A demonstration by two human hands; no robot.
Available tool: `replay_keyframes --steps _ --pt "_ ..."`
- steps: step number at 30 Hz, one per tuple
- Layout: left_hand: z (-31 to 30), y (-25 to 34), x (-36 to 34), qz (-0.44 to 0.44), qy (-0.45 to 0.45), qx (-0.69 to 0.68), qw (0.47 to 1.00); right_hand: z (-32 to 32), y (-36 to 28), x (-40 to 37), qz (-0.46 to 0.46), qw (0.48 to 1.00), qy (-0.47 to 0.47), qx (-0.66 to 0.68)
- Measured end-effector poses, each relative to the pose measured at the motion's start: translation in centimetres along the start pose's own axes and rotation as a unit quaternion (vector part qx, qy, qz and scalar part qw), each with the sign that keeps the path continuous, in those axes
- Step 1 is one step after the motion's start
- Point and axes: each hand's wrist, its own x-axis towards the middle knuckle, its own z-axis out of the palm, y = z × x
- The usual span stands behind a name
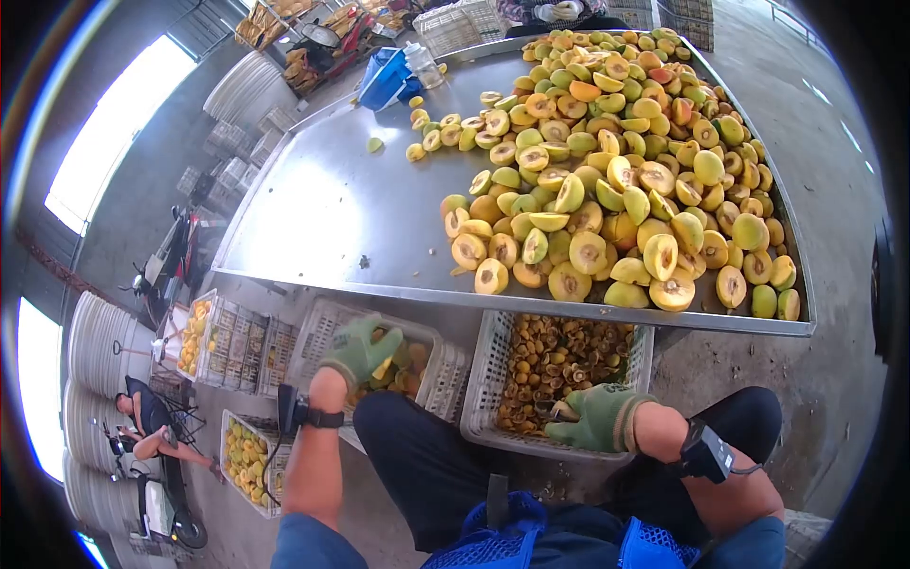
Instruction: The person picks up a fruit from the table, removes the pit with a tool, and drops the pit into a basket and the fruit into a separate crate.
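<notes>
Left hand (358, 351), in a green glove, was low over a pale slatted plastic crate (318, 327) beneath the near edge of the table. Fingers partly curled, thumb standing apart. A yellow fruit piece (383, 369) showed right at the fingers; could not tell whether it was gripped or only touched. More fruit, yellow to orange, lay in that crate, partly hidden by the glove.

Right hand (597, 417), gloved alike, was over the near right part of a second pale crate (482, 379), which held brown pits and scraps (550, 370). Thumb and fingers were drawn narrow around a small brownish object (566, 411), too small to identify.

Main stock: halved stone fruit (588, 190), yellow-green, heaped on the right side of a raised-edge metal table (313, 204). Many cut faces were turned up, brown at the centre. A looser line of halves trailed left toward a blue plastic container (384, 81) and a clear bottle (423, 64), side by side near the far edge.

Across the table, a co-worker's gloved hands (559, 11) showed at the top of the view. On the left, well apart from the table, a seated person (150, 412) was near a scooter (166, 507); closer in was a crate of yellow fruit (246, 460).
</notes>
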Motion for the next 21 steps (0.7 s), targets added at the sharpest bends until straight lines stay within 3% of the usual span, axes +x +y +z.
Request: replay_keyframes --steps 1,3,5,7,10,11,14,15,18,21 --pt "0.3 -0.6 1.0 -0.006 0.046 0.047 0.998 -0.1 -0.1 -0.6 0.041 0.999 0.013 0.013" --pt "-0.3 4.9 4.1 0.038 0.136 -0.1 0.985 -0.8 -0.7 -0.9 0.086 0.995 0.031 0.029" --pt "0.5 9.5 7.9 0.032 0.131 -0.031 0.99 -0.8 -0.3 -0.4 0.098 0.994 0.041 0.03" --pt "2.5 12.2 12.0 -0.032 0.05 0.039 0.997 -1.4 -0.6 -0.8 0.094 0.991 0.078 0.046" --pt "5.2 14.9 13.7 -0.05 0.009 0.013 0.999 -2.1 -0.6 -0.8 0.103 0.977 0.145 0.114" --pt "6.2 14.3 14.3 -0.032 0.061 0.018 0.997 -2.2 -0.4 -0.6 0.108 0.969 0.17 0.143" --pt "5.1 12.2 14.3 -0.025 -0.014 -0.102 0.994 -2.3 1.3 0.3 0.025 0.936 0.278 0.213" --pt "4.7 11.9 12.8 0.023 0.017 -0.171 0.985 -2.2 1.5 0.6 -0.009 0.907 0.345 0.24" --pt "3.9 14.2 8.8 0.058 0.04 -0.374 0.925 -3.8 0.4 1.6 -0.075 0.847 0.344 0.398" --pt "2.7 18.5 4.3 0.09 -0.093 -0.533 0.836 -4.4 -0.5 2.5 -0.115 0.843 0.324 0.413"
